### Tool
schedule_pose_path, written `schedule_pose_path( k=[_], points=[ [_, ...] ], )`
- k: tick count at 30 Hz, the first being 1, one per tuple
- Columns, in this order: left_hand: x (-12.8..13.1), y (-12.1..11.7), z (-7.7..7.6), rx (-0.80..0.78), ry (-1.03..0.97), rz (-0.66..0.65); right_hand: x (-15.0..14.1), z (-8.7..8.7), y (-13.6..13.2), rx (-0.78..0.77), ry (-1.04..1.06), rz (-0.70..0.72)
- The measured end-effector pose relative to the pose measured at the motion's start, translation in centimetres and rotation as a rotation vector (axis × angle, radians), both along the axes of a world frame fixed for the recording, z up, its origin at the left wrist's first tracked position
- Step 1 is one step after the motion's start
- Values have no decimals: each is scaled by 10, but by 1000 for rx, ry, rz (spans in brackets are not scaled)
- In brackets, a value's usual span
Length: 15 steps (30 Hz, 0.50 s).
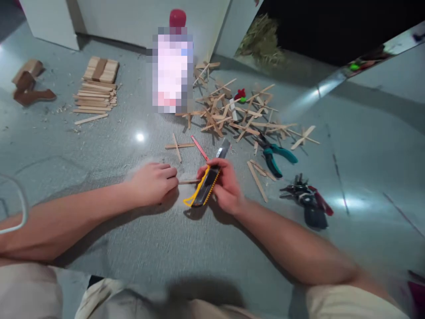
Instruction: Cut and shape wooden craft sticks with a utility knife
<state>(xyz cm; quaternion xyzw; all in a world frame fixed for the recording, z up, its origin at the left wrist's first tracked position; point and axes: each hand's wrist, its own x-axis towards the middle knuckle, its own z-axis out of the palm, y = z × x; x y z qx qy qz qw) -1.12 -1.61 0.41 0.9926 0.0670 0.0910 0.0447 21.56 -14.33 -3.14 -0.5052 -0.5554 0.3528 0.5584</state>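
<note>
My right hand (227, 186) is wrapped round a yellow and black utility knife (207, 184), its blade pointing away from me. To the left, my left hand (156, 181) is closed on one end of a wooden craft stick (188, 181). The stick's other end runs behind the knife, near my right fingers. A thin red stick-like thing (199, 147) reaches up to my right fingertips; whether they hold it I cannot tell. Just beyond my hands lies a cross of craft sticks (179, 146).
A heap of crossed sticks (219, 113) spreads beyond my hands, with teal-handled pliers (274, 155) and keys (302, 195) to the right. Stacked craft sticks (96, 95) and a banded bundle (108, 71) lie far left. A red-capped, blurred-out bottle (177, 18) stands by the white panel.
</note>
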Motion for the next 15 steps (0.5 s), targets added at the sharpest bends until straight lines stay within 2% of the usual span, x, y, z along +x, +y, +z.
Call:
schedule_pose_path(
  k=[1,4,7,12,15],
  points=[
    [0,-1,0,27,21,0,3,2,3,-26,137,81],
    [0,-2,2,89,81,-1,9,4,11,2,230,23],
    [1,-1,4,90,156,11,8,0,18,-1,123,-174],
    [2,1,9,74,209,-14,-6,-8,17,10,-57,-333],
    [3,2,10,75,222,-19,-11,-7,4,-28,-117,-441]
  ],
)
